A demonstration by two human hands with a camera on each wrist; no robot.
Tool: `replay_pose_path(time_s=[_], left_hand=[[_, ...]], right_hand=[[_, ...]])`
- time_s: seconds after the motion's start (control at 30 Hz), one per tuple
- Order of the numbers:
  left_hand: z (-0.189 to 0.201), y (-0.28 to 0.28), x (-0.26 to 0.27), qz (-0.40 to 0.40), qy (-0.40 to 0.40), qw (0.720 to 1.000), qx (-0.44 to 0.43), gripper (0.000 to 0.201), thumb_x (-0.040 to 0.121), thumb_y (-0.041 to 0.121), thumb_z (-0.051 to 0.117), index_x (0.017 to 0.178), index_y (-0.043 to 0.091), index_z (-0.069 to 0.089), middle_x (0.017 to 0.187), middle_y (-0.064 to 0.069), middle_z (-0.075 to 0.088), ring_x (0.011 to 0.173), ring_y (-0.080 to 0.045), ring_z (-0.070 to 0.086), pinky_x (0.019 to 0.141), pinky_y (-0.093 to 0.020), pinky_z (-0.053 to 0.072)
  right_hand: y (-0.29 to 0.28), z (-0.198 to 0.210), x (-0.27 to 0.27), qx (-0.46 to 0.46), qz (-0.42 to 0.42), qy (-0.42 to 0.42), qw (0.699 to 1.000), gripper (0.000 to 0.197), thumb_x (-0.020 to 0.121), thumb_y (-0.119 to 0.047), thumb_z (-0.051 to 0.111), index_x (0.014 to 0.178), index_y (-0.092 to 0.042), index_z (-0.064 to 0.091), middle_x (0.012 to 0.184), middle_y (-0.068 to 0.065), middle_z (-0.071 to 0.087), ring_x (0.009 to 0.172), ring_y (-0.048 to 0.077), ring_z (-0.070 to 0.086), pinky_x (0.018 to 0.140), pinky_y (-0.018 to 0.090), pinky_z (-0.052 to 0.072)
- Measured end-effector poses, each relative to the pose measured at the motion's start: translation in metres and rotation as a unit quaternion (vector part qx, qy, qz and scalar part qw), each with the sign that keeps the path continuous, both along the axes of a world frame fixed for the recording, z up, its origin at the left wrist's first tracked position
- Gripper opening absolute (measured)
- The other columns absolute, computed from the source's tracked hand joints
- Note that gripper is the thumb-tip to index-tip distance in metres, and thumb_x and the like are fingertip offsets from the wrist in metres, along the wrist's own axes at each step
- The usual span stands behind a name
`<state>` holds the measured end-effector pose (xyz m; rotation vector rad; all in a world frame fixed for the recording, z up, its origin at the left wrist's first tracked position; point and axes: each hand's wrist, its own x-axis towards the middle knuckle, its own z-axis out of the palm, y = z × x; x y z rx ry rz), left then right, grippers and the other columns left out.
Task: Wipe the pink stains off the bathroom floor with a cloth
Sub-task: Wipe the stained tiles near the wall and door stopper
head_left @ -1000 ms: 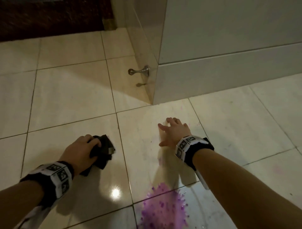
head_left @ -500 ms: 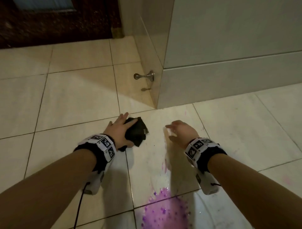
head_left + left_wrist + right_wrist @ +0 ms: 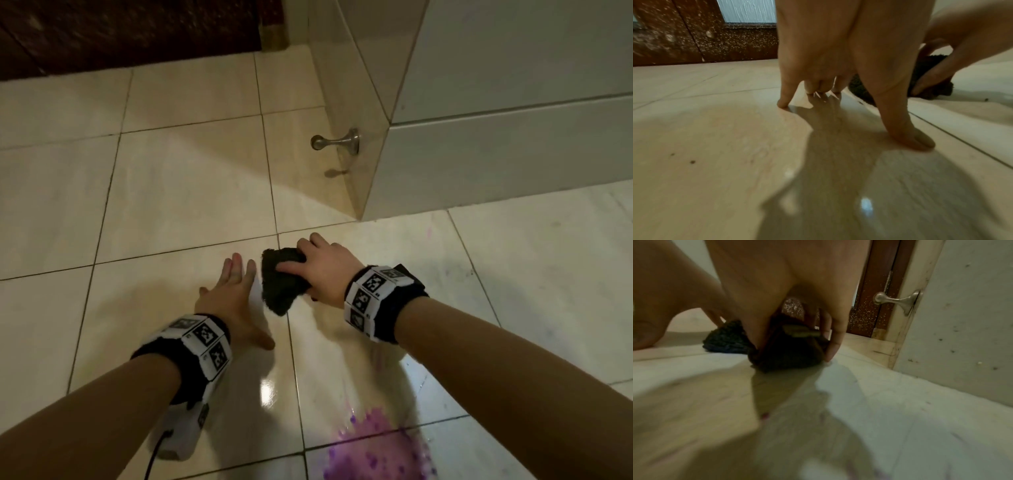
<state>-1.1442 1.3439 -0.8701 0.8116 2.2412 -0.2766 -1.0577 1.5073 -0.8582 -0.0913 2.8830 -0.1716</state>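
Note:
A dark crumpled cloth (image 3: 281, 281) lies on the pale tiled floor (image 3: 171, 212), and my right hand (image 3: 320, 270) grips it from above, thumb and fingers curled around its sides (image 3: 789, 352). My left hand (image 3: 233, 294) rests flat on the floor just left of the cloth, fingers straight and spread, tips touching the tile (image 3: 916, 141). The cloth (image 3: 929, 78) shows behind my left thumb. A big pink-purple stain (image 3: 373, 445) with beaded droplets lies near me, below both hands. Fainter pink smears (image 3: 430, 236) mark the tile by the wall corner.
A white tiled wall corner (image 3: 376, 192) stands just beyond the cloth, with a metal door stopper (image 3: 335, 141) on its left face. A dark wooden door (image 3: 120, 34) closes the far side. A cable (image 3: 154, 452) hangs from my left wrist unit.
The cloth passed from my left hand to my right. My left hand let go and flattened on the tile; my right hand, open before, now grips the cloth.

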Motion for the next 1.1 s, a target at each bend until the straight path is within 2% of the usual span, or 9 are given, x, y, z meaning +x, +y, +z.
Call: replay_pose_path(time_s=[0.2,0.4,0.47,0.53,0.67,0.77,0.9,1.0,1.1], left_hand=[[0.000,0.001,0.002,0.003,0.002,1.000,-0.005,0.146,0.054,0.058,0.081,0.146,0.016,-0.023,0.152,-0.004,-0.032,0.143,-0.020,-0.021,0.113,-0.055,0.009],[-0.002,0.002,-0.001,0.001,0.008,1.000,-0.010,0.147,0.053,0.059,0.082,0.146,0.016,-0.023,0.152,-0.005,-0.031,0.143,-0.021,-0.021,0.114,-0.055,0.012],[-0.001,0.002,-0.001,0.001,0.011,1.000,-0.010,0.149,0.050,0.060,0.083,0.146,0.016,-0.023,0.152,-0.005,-0.030,0.143,-0.021,-0.020,0.113,-0.055,0.013],[-0.001,0.003,-0.001,-0.002,0.012,1.000,-0.013,0.149,0.050,0.060,0.083,0.146,0.015,-0.022,0.153,-0.006,-0.030,0.143,-0.021,-0.020,0.113,-0.054,0.014],[0.001,0.003,0.001,-0.003,0.011,1.000,-0.013,0.147,0.052,0.059,0.082,0.146,0.014,-0.022,0.153,-0.006,-0.030,0.143,-0.021,-0.020,0.113,-0.055,0.013],[0.002,0.004,0.001,-0.004,0.011,1.000,-0.013,0.147,0.053,0.059,0.082,0.146,0.014,-0.022,0.153,-0.006,-0.030,0.143,-0.022,-0.020,0.113,-0.056,0.013],[0.002,0.006,0.002,-0.001,0.011,1.000,-0.015,0.147,0.053,0.057,0.083,0.146,0.014,-0.022,0.152,-0.007,-0.030,0.143,-0.022,-0.020,0.113,-0.056,0.013],[0.002,0.007,0.003,-0.002,0.013,1.000,-0.016,0.148,0.052,0.057,0.083,0.146,0.013,-0.022,0.153,-0.007,-0.030,0.144,-0.022,-0.020,0.113,-0.056,0.015],[0.002,0.006,0.003,-0.006,0.016,1.000,-0.015,0.147,0.053,0.057,0.083,0.146,0.013,-0.022,0.152,-0.007,-0.030,0.143,-0.022,-0.020,0.113,-0.056,0.015]], right_hand=[[0.033,-0.004,0.004,-0.031,-0.277,0.000,0.960,0.054,0.091,-0.023,0.053,0.141,-0.021,0.032,0.133,0.014,0.037,0.120,0.031,0.036,0.088,0.040,0.045],[-0.009,-0.003,0.027,-0.033,-0.077,-0.002,0.997,0.051,0.085,-0.019,0.059,0.133,-0.025,0.040,0.131,0.012,0.038,0.116,0.031,0.039,0.084,0.042,0.044],[-0.025,0.000,0.051,-0.080,0.017,-0.005,0.997,0.048,0.077,-0.015,0.067,0.122,-0.020,0.052,0.116,0.014,0.050,0.101,0.033,0.049,0.069,0.039,0.047],[-0.023,0.002,0.070,-0.129,0.011,-0.012,0.991,0.043,0.069,-0.013,0.073,0.111,-0.016,0.061,0.099,0.015,0.057,0.087,0.033,0.055,0.062,0.037,0.050],[0.040,0.010,0.071,-0.125,-0.271,-0.003,0.954,0.044,0.086,-0.024,0.059,0.129,-0.020,0.047,0.117,0.011,0.046,0.110,0.030,0.045,0.091,0.038,0.044],[0.099,0.012,0.071,0.005,-0.444,-0.003,0.896,0.051,0.083,-0.016,0.057,0.132,-0.014,0.041,0.122,0.017,0.041,0.114,0.035,0.040,0.088,0.039,0.043],[0.128,0.003,0.071,-0.008,-0.577,-0.036,0.816,0.043,0.086,-0.014,0.051,0.127,-0.006,0.041,0.126,0.022,0.038,0.116,0.040,0.038,0.090,0.044,0.042],[0.107,-0.005,0.063,0.025,-0.548,-0.034,0.835,0.042,0.089,-0.015,0.046,0.130,-0.007,0.038,0.134,0.020,0.032,0.120,0.037,0.034,0.090,0.045,0.042],[0.062,-0.006,0.059,0.029,-0.426,-0.010,0.904,0.047,0.090,-0.016,0.048,0.135,-0.014,0.035,0.134,0.016,0.034,0.117,0.033,0.036,0.086,0.041,0.041]])
